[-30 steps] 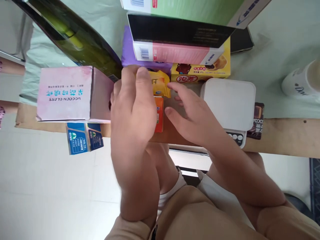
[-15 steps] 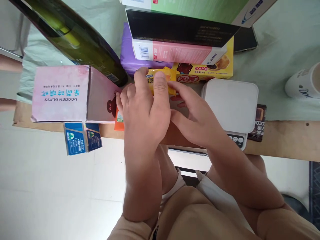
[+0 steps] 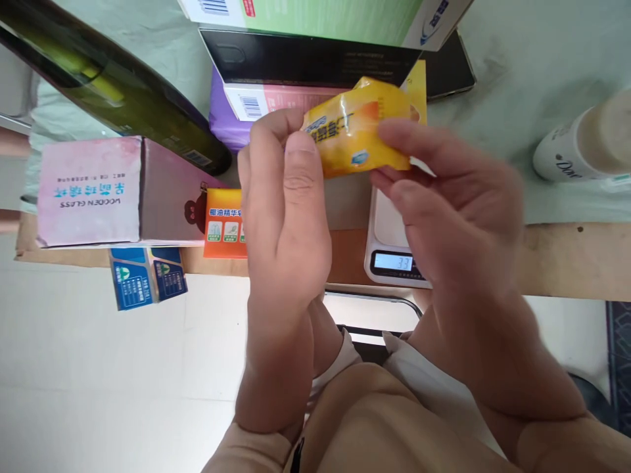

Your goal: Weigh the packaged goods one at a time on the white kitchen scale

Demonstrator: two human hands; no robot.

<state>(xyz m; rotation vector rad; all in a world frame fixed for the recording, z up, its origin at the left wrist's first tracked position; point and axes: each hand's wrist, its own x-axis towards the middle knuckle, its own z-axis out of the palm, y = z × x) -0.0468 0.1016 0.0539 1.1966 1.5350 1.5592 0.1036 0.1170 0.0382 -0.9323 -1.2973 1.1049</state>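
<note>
Nearest: my left hand [image 3: 283, 217] and right hand [image 3: 453, 203] are both raised over the table edge [image 3: 566, 259], pinching one yellow packet [image 3: 357, 131] between them. Left thumb and fingers clamp its left end, right fingertips clamp its right end; packet is off the table, tilted, printed face toward me. It looks sealed, contents can't be seen. Under my right hand: white scale [image 3: 389, 243], display lit, platform mostly hidden by the hand, so I can't tell if anything sits on it. Left of my left hand, on the table: orange box [image 3: 224, 223], closed, partly behind my hand. Just beside it a pink carton [image 3: 93, 190] lying on its side, closed end facing me. Below the table edge, a blue box [image 3: 148, 279], closed. Further back: dark green bottle [image 3: 113, 85] lying slantwise above the pink carton, its base near the orange box. Behind the packet: stack of closed boxes, purple pack [image 3: 221, 112] at the bottom left, pink-and-white box [image 3: 276, 102], black box [image 3: 305, 59] over it, green box [image 3: 320, 13] on top. Far right: white bottle [image 3: 576, 148] on its side on the pale cloth [image 3: 517, 79].
</note>
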